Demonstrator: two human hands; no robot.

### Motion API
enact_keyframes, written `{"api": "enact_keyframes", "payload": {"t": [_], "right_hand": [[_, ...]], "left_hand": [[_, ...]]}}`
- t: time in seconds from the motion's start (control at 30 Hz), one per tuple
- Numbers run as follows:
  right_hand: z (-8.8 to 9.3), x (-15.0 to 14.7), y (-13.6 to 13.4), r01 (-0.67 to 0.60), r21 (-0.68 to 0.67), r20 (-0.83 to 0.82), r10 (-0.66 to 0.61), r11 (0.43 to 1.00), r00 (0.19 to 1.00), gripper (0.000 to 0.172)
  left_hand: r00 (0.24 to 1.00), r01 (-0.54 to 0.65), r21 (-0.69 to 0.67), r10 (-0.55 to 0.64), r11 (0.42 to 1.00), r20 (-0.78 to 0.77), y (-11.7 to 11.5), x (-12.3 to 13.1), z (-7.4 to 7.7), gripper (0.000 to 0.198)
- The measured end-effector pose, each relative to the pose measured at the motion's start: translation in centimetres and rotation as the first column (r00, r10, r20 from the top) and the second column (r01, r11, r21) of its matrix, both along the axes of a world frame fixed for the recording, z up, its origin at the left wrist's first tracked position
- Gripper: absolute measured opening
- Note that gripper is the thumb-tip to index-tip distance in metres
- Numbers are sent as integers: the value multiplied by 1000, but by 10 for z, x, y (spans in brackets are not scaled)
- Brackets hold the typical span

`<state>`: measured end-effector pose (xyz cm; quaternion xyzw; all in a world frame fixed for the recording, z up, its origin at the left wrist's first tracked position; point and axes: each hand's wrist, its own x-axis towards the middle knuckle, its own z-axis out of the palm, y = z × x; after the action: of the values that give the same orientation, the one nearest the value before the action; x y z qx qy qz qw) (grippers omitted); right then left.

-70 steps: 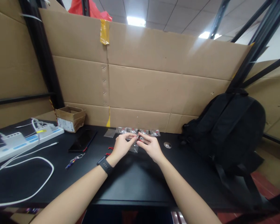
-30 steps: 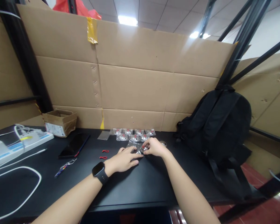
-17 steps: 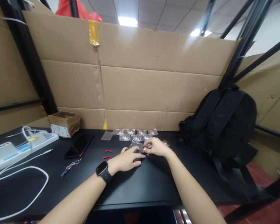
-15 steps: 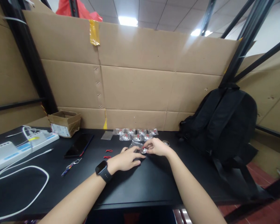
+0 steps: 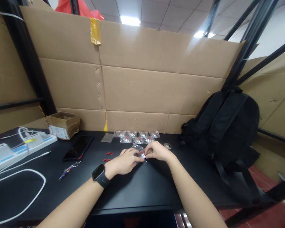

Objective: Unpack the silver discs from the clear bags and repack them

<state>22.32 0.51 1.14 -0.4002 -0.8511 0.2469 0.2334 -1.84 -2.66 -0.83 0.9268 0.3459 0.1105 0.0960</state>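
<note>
Your right hand (image 5: 158,151) is pinching the rim of a silver disc (image 5: 142,154) between thumb and fingertips, near the table's middle. Your left hand (image 5: 124,162) lies palm down just beside it, fingertips against clear plastic (image 5: 137,147); whether they grip or merely press cannot be told. Advised handling: keep the disc level, hold it by the edge, pin the plastic steady and move gently, lest the film crease or snag. Obscured: your fingers cover much of the plastic, so its opening, and whether the disc sits inside, cannot be verified. Beyond, seven bagged discs (image 5: 139,140) lie in two rows; their red parts are too small to identify.
</note>
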Motion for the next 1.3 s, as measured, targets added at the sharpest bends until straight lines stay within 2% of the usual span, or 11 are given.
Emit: {"api": "enact_keyframes", "payload": {"t": [0.23, 0.33, 0.57, 0.63, 0.8, 0.87, 1.1, 1.2, 1.3], "right_hand": [[-6, -7, 7, 60, 169, 68, -72, 984, 995, 12], [-10, -13, 10, 82, 193, 65, -96, 978, 993, 10], [-16, -27, 7, 194, 294, 122, -238, 936, 964, 21], [-17, -29, 6, 214, 293, 149, -265, 932, 952, 22], [-15, -24, 3, 121, 150, 148, -144, 981, 979, 13], [-14, -24, 1, 133, 177, 137, -158, 975, 978, 11], [-13, -40, -8, 193, 379, 106, -250, 905, 962, 19], [-16, -47, -8, 255, 372, 92, -308, 893, 947, 19], [-16, -44, -6, 231, 313, 42, -256, 921, 966, 22]], "left_hand": [[996, -24, -81, 17, 996, -91, 0, -4, 4, 58], [990, -40, -103, 25, 994, -141, -2, -6, 6, 63], [979, -25, -150, -6, 988, -202, -1, -11, 9, 67], [977, -38, -142, 7, 989, -213, 1, -13, 11, 69], [959, -148, -130, 110, 980, -263, 1, -17, 21, 61], [959, -136, -163, 88, 977, -270, -1, -18, 24, 61], [972, -54, -206, 4, 977, -236, -4, -22, 30, 59], [973, -53, -222, 0, 974, -232, -3, -25, 32, 59], [986, -41, -203, 6, 978, -169, 1, -28, 33, 52]]}}
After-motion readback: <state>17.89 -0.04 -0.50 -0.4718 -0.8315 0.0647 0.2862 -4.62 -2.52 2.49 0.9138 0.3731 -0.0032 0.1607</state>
